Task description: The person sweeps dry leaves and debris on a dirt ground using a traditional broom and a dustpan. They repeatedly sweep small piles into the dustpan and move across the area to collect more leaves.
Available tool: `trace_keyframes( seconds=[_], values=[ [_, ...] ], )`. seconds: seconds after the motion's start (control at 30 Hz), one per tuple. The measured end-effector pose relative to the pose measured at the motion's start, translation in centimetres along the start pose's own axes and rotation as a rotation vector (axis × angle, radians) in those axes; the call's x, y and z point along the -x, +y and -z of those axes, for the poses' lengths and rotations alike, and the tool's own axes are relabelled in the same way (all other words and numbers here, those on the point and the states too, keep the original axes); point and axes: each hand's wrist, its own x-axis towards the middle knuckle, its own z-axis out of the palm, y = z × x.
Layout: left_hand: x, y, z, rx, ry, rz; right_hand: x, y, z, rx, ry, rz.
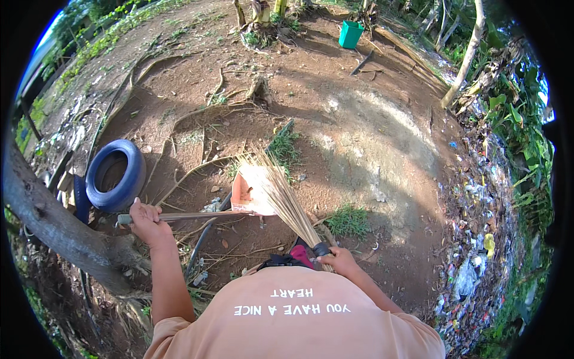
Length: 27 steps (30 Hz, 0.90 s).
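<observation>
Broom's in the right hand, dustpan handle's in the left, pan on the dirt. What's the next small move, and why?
Probably a short sweep of the stick broom toward the orange dustpan. The right hand grips the broom's bound end, and its bristles already fan across the pan's mouth. The left hand steadies the long handle, with the pan low on the dirt. Leaves and scraps lie beside the pan.

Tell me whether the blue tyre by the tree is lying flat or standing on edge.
Standing on edge, tilted. The blue tyre shows its round opening sideways and leans against the tree trunk, close to the left hand.
</observation>
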Motion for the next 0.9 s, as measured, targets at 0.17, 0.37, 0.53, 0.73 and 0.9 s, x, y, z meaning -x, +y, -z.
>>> trace_keyframes(
  seconds=[0.17, 0.37, 0.53, 0.73, 0.9],
  values=[
    [-3.5, -8.8, -9.3, 0.032, 0.104, 0.026, -12.8, -2.4, 7.4, -0.178, -0.12, 0.034],
    [-7.6, -18.1, -21.4, 0.077, 0.085, 0.057, -26.7, -7.7, 17.1, -0.172, -0.092, 0.087],
    [-11.9, -25.9, -32.1, 0.062, 0.005, 0.111, -35.4, -10.3, 23.3, -0.147, 0.049, 0.26],
    [-18.5, -39.4, -45.7, 0.081, -0.155, 0.236, -47.8, -11.7, 29.0, -0.243, 0.02, 0.019],
    [-23.3, -49.1, -59.6, 0.098, -0.234, 0.294, -58.0, -14.4, 34.5, -0.321, 0.167, -0.056]
  ],
)
